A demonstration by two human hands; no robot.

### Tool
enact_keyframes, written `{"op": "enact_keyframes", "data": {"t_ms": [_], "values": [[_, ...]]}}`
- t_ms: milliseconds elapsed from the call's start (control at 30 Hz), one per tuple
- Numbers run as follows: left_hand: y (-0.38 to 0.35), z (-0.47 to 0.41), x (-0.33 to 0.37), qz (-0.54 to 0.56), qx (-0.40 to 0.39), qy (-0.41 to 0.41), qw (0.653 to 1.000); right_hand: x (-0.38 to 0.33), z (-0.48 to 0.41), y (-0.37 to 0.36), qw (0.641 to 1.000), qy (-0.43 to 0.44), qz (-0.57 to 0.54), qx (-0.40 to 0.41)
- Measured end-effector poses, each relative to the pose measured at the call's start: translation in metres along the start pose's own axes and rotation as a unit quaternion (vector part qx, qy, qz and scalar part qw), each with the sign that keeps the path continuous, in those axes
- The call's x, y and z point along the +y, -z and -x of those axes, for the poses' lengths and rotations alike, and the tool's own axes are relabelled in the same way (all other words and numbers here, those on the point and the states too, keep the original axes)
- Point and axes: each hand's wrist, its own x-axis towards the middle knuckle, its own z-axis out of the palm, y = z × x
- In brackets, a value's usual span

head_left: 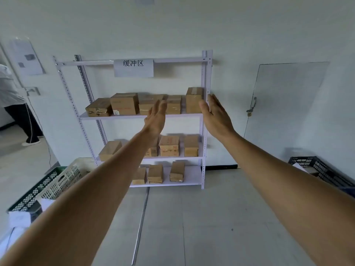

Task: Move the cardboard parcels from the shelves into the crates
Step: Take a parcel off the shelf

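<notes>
A white metal shelf unit (142, 117) stands against the wall with several cardboard parcels on three levels. On the upper level a tall parcel (194, 99) stands at the right end, and lower parcels (124, 103) fill the rest. Both my arms stretch toward that level. My left hand (156, 117) is open with straight fingers in front of the middle parcels. My right hand (216, 114) is open, fingers straight, just right of the tall parcel by the shelf post. Neither hand holds anything.
A white crate (63, 179) sits inside a dark green crate (28, 198) on the floor at the left. A black crate (318, 169) stands at the right wall. A person (13, 104) stands at the far left. A padlocked wall panel (288, 104) is on the right.
</notes>
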Motion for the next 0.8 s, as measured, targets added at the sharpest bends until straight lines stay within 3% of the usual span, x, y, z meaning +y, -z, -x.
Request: {"op": "enact_keyframes", "data": {"t_ms": [400, 533, 667, 800], "values": [[0.012, -0.166, -0.059, 0.208, -0.074, 0.152, 0.963, 0.020, -0.146, -0.087, 0.987, -0.099, -0.130, 0.007], [0.009, -0.204, -0.068, 0.228, -0.073, 0.160, 0.958, 0.046, -0.194, -0.103, 0.971, -0.167, -0.169, 0.038], [-0.006, -0.251, -0.087, 0.234, -0.096, 0.143, 0.957, 0.079, -0.241, -0.124, 0.966, -0.185, -0.178, 0.041], [-0.034, -0.311, -0.110, 0.232, -0.086, 0.178, 0.952, 0.125, -0.294, -0.147, 0.966, -0.190, -0.171, 0.028]]}}
